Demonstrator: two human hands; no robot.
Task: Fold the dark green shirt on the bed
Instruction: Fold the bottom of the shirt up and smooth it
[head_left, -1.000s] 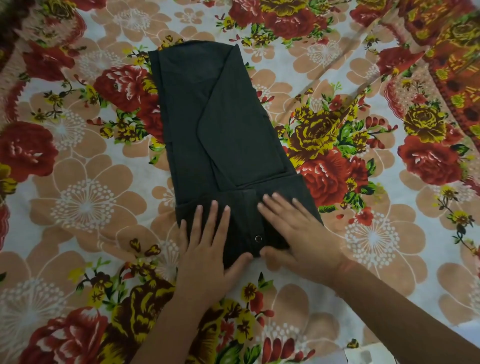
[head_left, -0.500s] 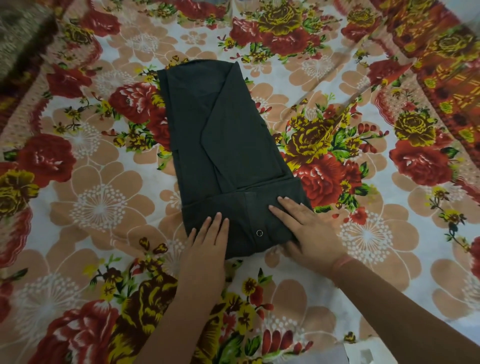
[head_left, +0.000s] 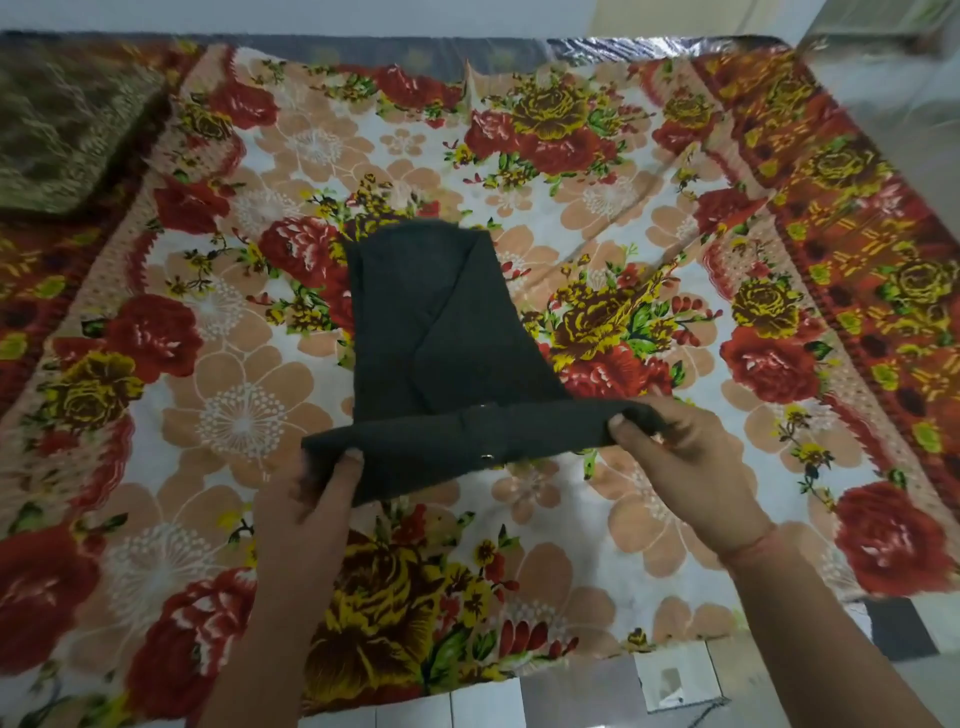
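The dark green shirt (head_left: 441, 332) lies folded into a long narrow strip in the middle of the bed (head_left: 249, 415), which is covered by a floral sheet. Its near end is raised off the sheet and stretched wide, with a small metal snap showing on it. My left hand (head_left: 317, 499) pinches the near left corner, thumb on top. My right hand (head_left: 675, 457) pinches the near right corner in the same way. The far end of the shirt still rests flat on the sheet.
A dark patterned pillow (head_left: 67, 130) sits at the far left corner of the bed. The bed's near edge (head_left: 519, 675) runs just below my forearms, with pale floor tiles (head_left: 670, 686) beyond it. A wall lies past the far edge.
Both hands went from pressing flat on the shirt's near end to gripping its two near corners and lifting them. The view has pulled back, so more of the bed shows.
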